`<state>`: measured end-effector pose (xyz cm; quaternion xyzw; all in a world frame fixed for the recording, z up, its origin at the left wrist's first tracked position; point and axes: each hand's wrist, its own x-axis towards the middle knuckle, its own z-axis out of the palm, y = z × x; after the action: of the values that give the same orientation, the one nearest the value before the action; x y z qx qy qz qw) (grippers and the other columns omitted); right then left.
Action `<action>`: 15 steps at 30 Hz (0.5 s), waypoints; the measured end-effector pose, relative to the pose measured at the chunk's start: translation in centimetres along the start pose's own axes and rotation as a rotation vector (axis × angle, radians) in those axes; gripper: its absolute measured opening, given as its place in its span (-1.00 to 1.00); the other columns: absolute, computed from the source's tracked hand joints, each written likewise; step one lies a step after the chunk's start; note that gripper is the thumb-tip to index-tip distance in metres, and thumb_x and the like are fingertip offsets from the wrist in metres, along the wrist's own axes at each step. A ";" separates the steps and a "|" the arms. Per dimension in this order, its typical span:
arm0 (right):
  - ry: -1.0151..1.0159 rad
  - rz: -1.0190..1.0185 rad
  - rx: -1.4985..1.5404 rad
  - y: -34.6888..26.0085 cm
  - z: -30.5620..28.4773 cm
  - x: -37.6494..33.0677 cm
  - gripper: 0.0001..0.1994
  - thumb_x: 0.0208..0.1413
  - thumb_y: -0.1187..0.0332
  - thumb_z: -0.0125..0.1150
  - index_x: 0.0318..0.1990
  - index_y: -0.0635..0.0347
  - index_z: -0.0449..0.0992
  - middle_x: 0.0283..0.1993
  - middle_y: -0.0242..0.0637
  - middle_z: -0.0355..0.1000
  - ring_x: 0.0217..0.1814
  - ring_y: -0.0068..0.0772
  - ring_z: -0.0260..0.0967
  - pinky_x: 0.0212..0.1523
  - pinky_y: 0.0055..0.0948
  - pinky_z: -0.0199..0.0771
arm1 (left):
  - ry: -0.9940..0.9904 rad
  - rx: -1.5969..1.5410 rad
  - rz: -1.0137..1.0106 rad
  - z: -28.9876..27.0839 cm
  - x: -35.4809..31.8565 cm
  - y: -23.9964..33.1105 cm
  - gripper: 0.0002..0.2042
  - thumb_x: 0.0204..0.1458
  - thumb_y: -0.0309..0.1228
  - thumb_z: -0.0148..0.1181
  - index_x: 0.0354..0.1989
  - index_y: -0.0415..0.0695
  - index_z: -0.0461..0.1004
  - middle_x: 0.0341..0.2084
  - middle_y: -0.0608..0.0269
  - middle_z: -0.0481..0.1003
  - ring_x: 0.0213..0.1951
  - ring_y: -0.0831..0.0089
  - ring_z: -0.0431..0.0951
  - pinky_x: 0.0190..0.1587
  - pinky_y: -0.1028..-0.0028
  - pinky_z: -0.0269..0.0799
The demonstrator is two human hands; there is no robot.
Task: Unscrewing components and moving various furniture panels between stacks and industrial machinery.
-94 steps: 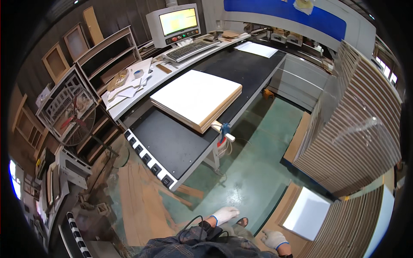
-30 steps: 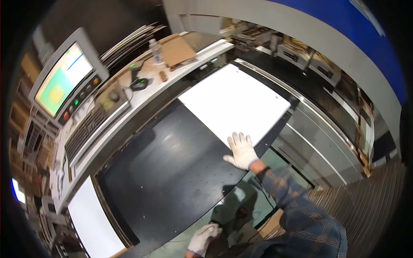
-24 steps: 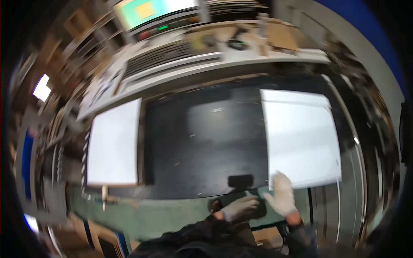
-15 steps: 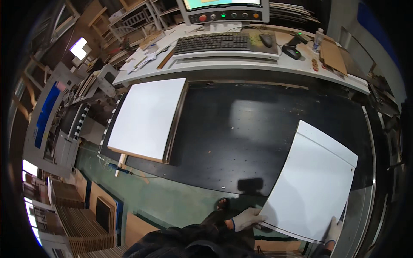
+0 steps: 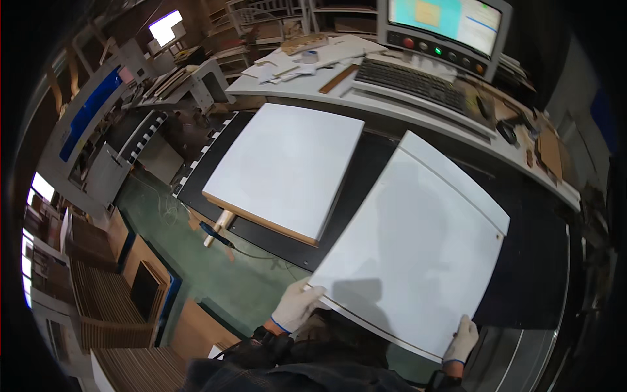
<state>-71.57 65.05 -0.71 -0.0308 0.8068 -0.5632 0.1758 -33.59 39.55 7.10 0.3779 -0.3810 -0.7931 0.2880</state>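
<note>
I hold a large white panel (image 5: 418, 242) with a thin groove along its edges, tilted over the black machine bed (image 5: 529, 261). My left hand (image 5: 297, 306), in a white glove, grips the panel's near left corner. My right hand (image 5: 462, 338), also gloved, grips its near right edge. To the left of the held panel a stack of white boards with wooden edges (image 5: 287, 166) lies on the bed, overhanging its front edge.
Behind the bed runs a grey console with a keyboard (image 5: 411, 78), a lit monitor (image 5: 450, 23), papers and small tools. A cable and tool (image 5: 215, 232) hang by the bed's front. Stacks of slatted panels (image 5: 98, 294) stand on the green floor at left.
The white panel has been lifted off the right of the bed and carried leftward toward the stack, both hands now gripping its near edge. My view has shifted closer to the stack.
</note>
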 end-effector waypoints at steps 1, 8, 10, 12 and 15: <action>-0.021 -0.004 0.037 -1.1 3.5 -0.6 -0.71 0.39 0.19 0.30 -0.34 0.20 0.55 -0.45 -0.51 0.42 -0.48 -0.67 0.26 -0.47 -0.53 0.23 | 0.060 -0.199 0.098 -2.2 0.2 0.4 -0.60 0.39 -0.38 0.16 0.27 -0.40 0.44 0.04 0.08 0.64 0.02 0.31 0.68 0.10 0.24 0.66; -0.217 -0.095 0.108 -7.2 24.4 -3.4 -0.68 0.32 0.19 0.39 -0.25 0.34 0.62 -0.39 -0.42 0.49 -0.43 -0.59 0.36 -0.39 -0.47 0.39 | 0.230 -0.269 0.212 -14.1 4.9 5.8 -0.60 0.32 -0.49 0.23 0.27 -0.38 0.40 0.09 0.05 0.58 0.07 0.22 0.67 0.07 0.21 0.66; -0.269 -0.096 0.081 -8.1 28.8 -4.2 -0.67 0.31 0.19 0.40 -0.24 0.37 0.62 -0.38 -0.38 0.50 -0.43 -0.56 0.37 -0.39 -0.44 0.42 | 0.325 -0.214 0.194 -16.9 6.3 8.1 -0.61 0.33 -0.42 0.23 0.23 -0.39 0.42 0.04 0.01 0.60 -0.04 0.21 0.71 -0.09 0.26 0.73; -0.275 -0.107 0.062 -8.7 32.5 -5.6 -0.68 0.31 0.20 0.40 -0.24 0.38 0.61 -0.39 -0.34 0.51 -0.43 -0.55 0.38 -0.39 -0.43 0.43 | 0.377 -0.128 0.197 -19.8 7.3 10.3 -0.60 0.36 -0.30 0.21 0.18 -0.40 0.44 -0.06 -0.04 0.62 -0.21 0.20 0.73 -0.25 0.31 0.75; -0.315 -0.121 0.096 -9.6 37.3 -7.5 -0.67 0.31 0.21 0.39 -0.26 0.39 0.60 -0.39 -0.33 0.51 -0.45 -0.54 0.39 -0.40 -0.40 0.45 | 0.488 -0.049 0.133 -22.7 8.3 12.6 -0.59 0.38 -0.19 0.17 0.09 -0.38 0.47 -0.23 -0.02 0.65 -0.41 0.23 0.71 -0.42 0.36 0.68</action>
<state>-54.13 29.93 -1.33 -0.1586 0.7381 -0.5988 0.2672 -17.45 17.74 4.62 0.5251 -0.3047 -0.6670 0.4319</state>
